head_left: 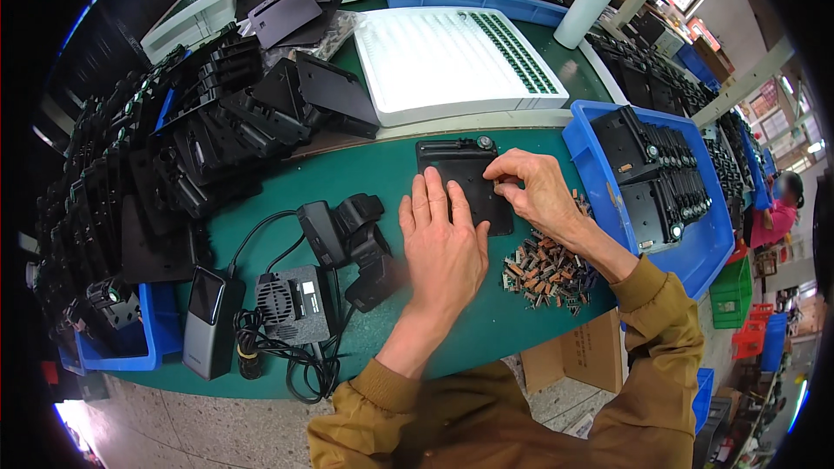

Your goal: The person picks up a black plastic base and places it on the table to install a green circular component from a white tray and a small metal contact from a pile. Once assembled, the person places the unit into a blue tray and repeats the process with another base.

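A flat black plastic panel (443, 161) with a round silver part at its top right corner lies on the green table. My left hand (443, 239) rests on it with the fingers stretched out flat, steadying nothing else. Over the panel's right side, my right hand (530, 187) pinches something tiny between thumb and forefinger; the fingers mostly hide it. Below my right wrist lies a loose pile of small copper-and-dark parts (547, 269), some partly under the forearm.
Right of me, a blue bin (608, 200) holds rows of similar black panels. A white tray (434, 61) with green pieces stands ahead. Black housings (252, 122) are heaped at left, near a power bank (208, 321), cables and a black device (295, 304).
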Demonstrator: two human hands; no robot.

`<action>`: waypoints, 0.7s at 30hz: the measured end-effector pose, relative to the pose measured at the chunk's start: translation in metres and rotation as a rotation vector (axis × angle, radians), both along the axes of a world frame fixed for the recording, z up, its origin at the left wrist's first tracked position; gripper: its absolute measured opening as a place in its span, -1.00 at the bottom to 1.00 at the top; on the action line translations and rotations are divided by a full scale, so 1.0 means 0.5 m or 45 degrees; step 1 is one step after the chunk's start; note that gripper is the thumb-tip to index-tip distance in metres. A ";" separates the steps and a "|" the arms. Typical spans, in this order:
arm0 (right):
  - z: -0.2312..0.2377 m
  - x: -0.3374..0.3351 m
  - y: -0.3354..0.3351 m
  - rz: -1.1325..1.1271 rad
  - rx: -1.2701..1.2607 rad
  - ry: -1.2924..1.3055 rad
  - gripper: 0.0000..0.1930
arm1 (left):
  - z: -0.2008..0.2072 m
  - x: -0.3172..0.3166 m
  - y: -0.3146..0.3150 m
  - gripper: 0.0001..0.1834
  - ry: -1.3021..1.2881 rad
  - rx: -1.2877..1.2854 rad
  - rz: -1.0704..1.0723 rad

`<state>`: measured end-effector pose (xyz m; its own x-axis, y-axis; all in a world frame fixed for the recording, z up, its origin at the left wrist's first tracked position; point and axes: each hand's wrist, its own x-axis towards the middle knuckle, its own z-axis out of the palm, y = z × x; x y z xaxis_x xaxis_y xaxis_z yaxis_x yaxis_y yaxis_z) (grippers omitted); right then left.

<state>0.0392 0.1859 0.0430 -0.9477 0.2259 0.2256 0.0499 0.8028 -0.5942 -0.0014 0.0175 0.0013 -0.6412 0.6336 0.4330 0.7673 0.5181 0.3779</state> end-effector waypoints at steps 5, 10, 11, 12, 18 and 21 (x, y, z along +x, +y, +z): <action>0.002 -0.004 0.000 0.078 0.276 0.043 -0.81 | 0.001 0.002 -0.001 -0.36 0.011 -0.005 -0.006; -0.002 0.004 -0.012 0.112 0.474 0.134 -0.82 | -0.003 0.002 -0.001 -0.34 -0.054 0.039 -0.027; -0.001 0.003 -0.013 0.117 0.472 0.133 -0.82 | -0.003 0.002 -0.001 -0.34 -0.056 0.038 -0.022; 0.002 0.005 -0.013 0.094 0.423 0.128 -0.82 | -0.002 0.002 0.000 -0.34 -0.058 0.039 -0.023; 0.018 0.005 -0.010 0.011 0.363 0.001 -0.84 | -0.001 0.002 -0.001 -0.34 -0.076 0.048 -0.020; 0.025 0.002 -0.004 -0.008 0.359 -0.003 -0.84 | 0.002 0.002 0.000 -0.34 -0.074 0.054 -0.021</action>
<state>0.0399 0.1837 0.0556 -0.9470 0.1604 0.2782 0.0566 0.9361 -0.3472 -0.0002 0.0175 0.0025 -0.6556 0.6262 0.4220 0.7516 0.4881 0.4437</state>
